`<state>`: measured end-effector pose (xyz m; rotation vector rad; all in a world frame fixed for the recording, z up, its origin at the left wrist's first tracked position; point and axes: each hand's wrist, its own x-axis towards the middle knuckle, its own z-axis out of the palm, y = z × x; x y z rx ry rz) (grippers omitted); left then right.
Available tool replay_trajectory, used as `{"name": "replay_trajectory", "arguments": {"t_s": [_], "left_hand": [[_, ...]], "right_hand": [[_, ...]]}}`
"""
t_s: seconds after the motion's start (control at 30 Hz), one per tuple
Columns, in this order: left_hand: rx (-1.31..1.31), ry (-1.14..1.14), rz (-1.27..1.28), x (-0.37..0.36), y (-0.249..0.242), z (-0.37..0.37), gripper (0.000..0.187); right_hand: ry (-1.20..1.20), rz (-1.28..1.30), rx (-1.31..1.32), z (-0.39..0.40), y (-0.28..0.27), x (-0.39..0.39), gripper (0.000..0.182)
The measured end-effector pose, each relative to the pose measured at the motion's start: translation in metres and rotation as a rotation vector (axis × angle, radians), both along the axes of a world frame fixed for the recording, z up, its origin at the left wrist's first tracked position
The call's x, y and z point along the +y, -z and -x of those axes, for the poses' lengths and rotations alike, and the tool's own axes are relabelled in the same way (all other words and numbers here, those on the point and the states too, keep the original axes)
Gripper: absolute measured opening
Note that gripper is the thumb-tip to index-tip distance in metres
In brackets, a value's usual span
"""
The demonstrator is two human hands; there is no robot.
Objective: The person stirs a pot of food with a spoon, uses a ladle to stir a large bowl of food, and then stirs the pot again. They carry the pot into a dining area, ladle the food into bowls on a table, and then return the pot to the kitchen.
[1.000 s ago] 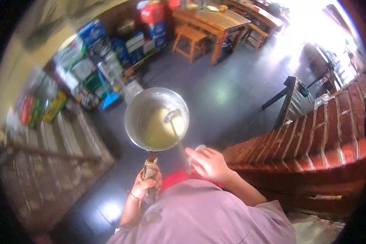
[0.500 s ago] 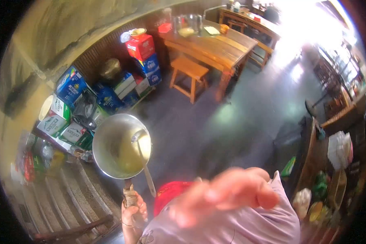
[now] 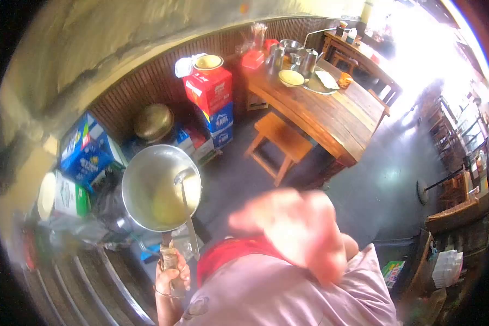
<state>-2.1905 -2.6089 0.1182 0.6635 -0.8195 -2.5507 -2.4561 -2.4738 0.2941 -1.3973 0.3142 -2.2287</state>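
Observation:
A deep metal saucepan [image 3: 138, 187] is tilted toward me at left centre, with pale yellowish liquid inside. My left hand [image 3: 175, 273] is closed around its long handle [image 3: 169, 256], which looks wrapped in something. A metal ladle [image 3: 188, 212] leans in the pan, its bowl near the liquid and its handle sticking out over the rim. In front of my torso is my right hand [image 3: 304, 231], smeared by motion. Its fingers are too blurred to read, and I can make out nothing held in it.
Ahead stands a wooden table [image 3: 320, 122] with metal pitchers [image 3: 308, 64], a bowl [image 3: 291, 78] and a tray. A wooden stool [image 3: 281, 138] is beside it. Stacked boxes [image 3: 207, 91] line the wall. Steps [image 3: 87, 277] lie at lower left, and white stacked containers [image 3: 447, 269] at right.
The view has moved forward, so the table, stool and boxes look nearer. My left hand still holds the saucepan. My right hand has turned and dropped slightly.

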Motion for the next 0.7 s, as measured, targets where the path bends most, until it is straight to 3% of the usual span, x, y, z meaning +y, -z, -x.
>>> {"name": "replay_trajectory", "arguments": {"t_s": [0.07, 0.17, 0.3, 0.43, 0.47, 0.5, 0.53, 0.57, 0.63, 0.7], "left_hand": [[0.019, -0.031, -0.037, -0.042, -0.013, 0.039, 0.051], [0.108, -0.028, -0.031, -0.101, -0.019, 0.089, 0.054], [0.218, -0.138, -0.045, -0.159, -0.019, 0.166, 0.058], [0.329, -0.166, 0.003, -0.204, -0.015, 0.237, 0.057], [0.318, -0.194, 0.019, -0.212, -0.016, 0.254, 0.057], [0.223, -0.306, 0.004, -0.214, -0.024, 0.274, 0.059], [0.183, -0.37, 0.037, -0.217, -0.032, 0.293, 0.06], [0.149, -0.436, 0.07, -0.221, -0.036, 0.313, 0.06], [0.115, -0.506, 0.103, -0.23, -0.04, 0.339, 0.058], [0.072, -0.6, 0.102, -0.234, -0.049, 0.366, 0.057]], "right_hand": [[0.098, -0.457, -0.09, 0.054, 0.011, -0.025, 0.052], [0.08, -0.858, -0.057, 0.158, 0.086, -0.081, 0.039], [0.328, -1.094, 0.26, 0.279, 0.174, -0.164, 0.024], [0.461, -1.286, 0.65, 0.399, 0.217, -0.271, 0.021], [0.552, -1.313, 0.745, 0.423, 0.214, -0.301, 0.022], [0.702, -1.184, 0.984, 0.451, 0.229, -0.333, 0.016], [0.812, -1.086, 1.008, 0.472, 0.235, -0.364, 0.014], [0.922, -0.981, 1.036, 0.493, 0.24, -0.398, 0.017], [1.084, -1.0, 1.277, 0.531, 0.255, -0.461, 0.025], [1.222, -0.855, 1.548, 0.565, 0.278, -0.512, 0.03]]}}
